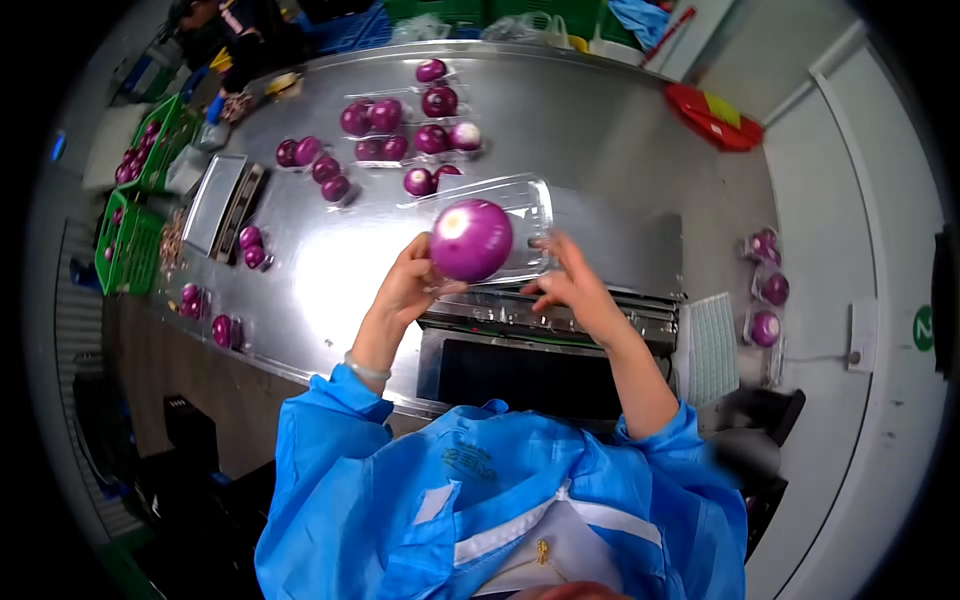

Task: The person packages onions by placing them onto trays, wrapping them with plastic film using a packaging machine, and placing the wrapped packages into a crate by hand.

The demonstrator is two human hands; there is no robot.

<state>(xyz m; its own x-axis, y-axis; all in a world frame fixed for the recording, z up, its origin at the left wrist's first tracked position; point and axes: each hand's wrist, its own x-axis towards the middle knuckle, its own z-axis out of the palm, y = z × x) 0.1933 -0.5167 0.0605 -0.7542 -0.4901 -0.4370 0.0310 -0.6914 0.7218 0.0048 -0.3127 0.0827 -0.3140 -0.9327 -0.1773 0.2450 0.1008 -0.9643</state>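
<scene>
A large red onion (471,240) sits in the left end of a clear plastic tray (527,225), over the front of the steel table. My left hand (408,280) is closed round the tray's left end, close against the onion; part of its fingers are hidden behind it. At the tray's right edge is my right hand (572,285), its fingers apart. Whether its fingertips touch the tray, I cannot tell. Below both hands is a machine with a metal top (640,320) and a dark front panel (525,375).
Several packed red onions (385,115) stand on the steel table (590,110), with more at the right wall (765,328). At left are a scale (215,205) and green crates (130,245). A red bag (712,118) lies at the back right. Another person's gloved hand (215,108) shows at the far left.
</scene>
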